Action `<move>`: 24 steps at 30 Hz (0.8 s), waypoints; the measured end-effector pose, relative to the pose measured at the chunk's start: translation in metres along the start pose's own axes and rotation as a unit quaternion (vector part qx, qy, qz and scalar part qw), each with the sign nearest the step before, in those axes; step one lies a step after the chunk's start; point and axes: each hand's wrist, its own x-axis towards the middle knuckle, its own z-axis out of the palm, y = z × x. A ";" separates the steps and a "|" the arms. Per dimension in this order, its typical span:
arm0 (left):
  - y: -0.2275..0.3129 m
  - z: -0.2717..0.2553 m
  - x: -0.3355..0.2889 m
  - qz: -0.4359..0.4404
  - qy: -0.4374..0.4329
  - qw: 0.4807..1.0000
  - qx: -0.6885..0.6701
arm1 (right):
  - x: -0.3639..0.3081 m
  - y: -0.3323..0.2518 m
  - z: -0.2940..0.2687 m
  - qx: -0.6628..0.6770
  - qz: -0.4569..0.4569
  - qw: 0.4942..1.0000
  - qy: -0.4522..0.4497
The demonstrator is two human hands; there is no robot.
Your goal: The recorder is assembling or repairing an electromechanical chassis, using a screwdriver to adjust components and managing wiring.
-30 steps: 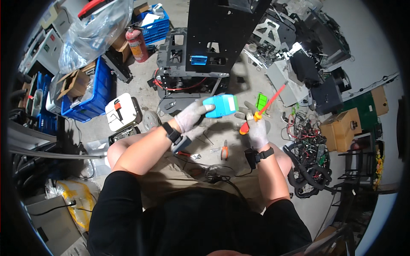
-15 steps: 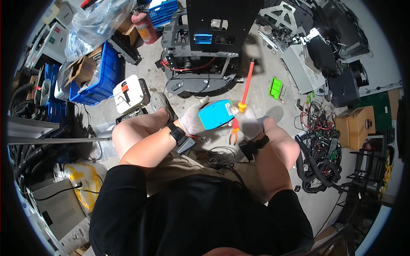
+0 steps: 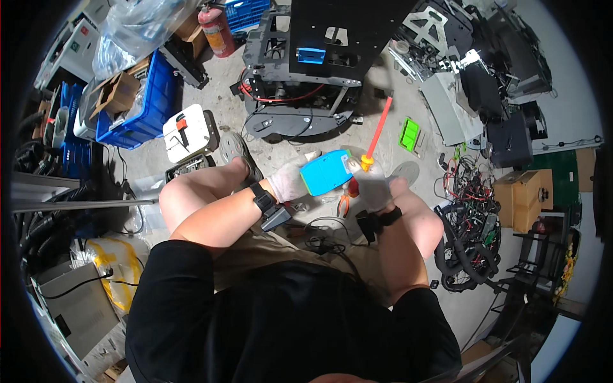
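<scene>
Pale-gloved left hand (image 3: 289, 182) has its fingers clamped on the left end of a flat blue plastic box with rounded corners and a green edge (image 3: 327, 173), held above the floor between the knees; pale-gloved right hand (image 3: 373, 188) has its fingers closed round a red-shafted screwdriver with a yellow collar (image 3: 375, 137), shaft pointing up and away, its fingertips at the box's labelled right end. Grey concrete floor (image 3: 220, 86) carries orange-handled pliers (image 3: 343, 206), a bright green plastic tray (image 3: 409, 134), a black metal machine (image 3: 300, 120) ahead, tangled wires (image 3: 472, 204) right, and a blue plastic crate (image 3: 153, 108) left.
</scene>
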 end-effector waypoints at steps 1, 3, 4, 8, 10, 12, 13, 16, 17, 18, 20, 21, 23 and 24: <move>0.003 -0.001 -0.002 0.012 0.037 0.998 0.049 | -0.001 -0.001 -0.001 0.006 0.003 1.000 -0.006; 0.005 -0.003 -0.002 0.052 0.133 0.978 0.149 | -0.002 -0.003 -0.004 0.018 -0.005 1.000 -0.022; 0.009 -0.002 -0.006 0.114 0.070 0.904 0.406 | -0.003 -0.003 -0.004 0.014 0.002 1.000 -0.015; 0.015 0.000 -0.010 0.119 0.073 0.741 0.657 | -0.006 -0.004 0.001 0.016 -0.033 0.999 0.008; 0.014 -0.002 -0.010 0.079 0.113 0.815 0.563 | -0.009 -0.006 0.005 -0.014 -0.076 0.997 0.015; 0.011 -0.006 -0.008 0.077 0.126 0.818 0.556 | -0.015 -0.011 0.004 -0.032 -0.044 0.998 0.012; 0.010 -0.008 -0.006 0.070 0.155 0.814 0.555 | -0.018 -0.014 0.002 -0.046 -0.029 0.999 0.004; 0.007 -0.013 0.000 0.059 0.181 0.866 0.463 | -0.023 -0.015 0.002 -0.069 -0.055 0.996 0.007; 0.006 -0.013 0.001 0.067 0.173 0.910 0.372 | -0.023 -0.014 0.001 -0.066 -0.052 0.996 0.020; 0.006 -0.013 0.002 0.074 0.164 0.944 0.276 | -0.022 -0.013 -0.001 -0.061 -0.051 0.997 0.024; 0.004 -0.012 -0.001 0.006 0.154 0.958 0.241 | -0.019 -0.008 -0.003 -0.057 -0.063 0.996 0.040; 0.003 -0.012 -0.003 -0.027 0.109 0.972 0.208 | -0.015 -0.005 -0.002 -0.057 -0.076 0.994 0.051; 0.001 -0.012 -0.007 0.057 0.037 0.828 0.557 | -0.010 0.001 -0.001 -0.041 -0.093 0.993 0.055; 0.002 -0.013 -0.007 0.072 0.000 0.775 0.628 | -0.008 0.004 0.000 -0.025 -0.097 0.994 0.048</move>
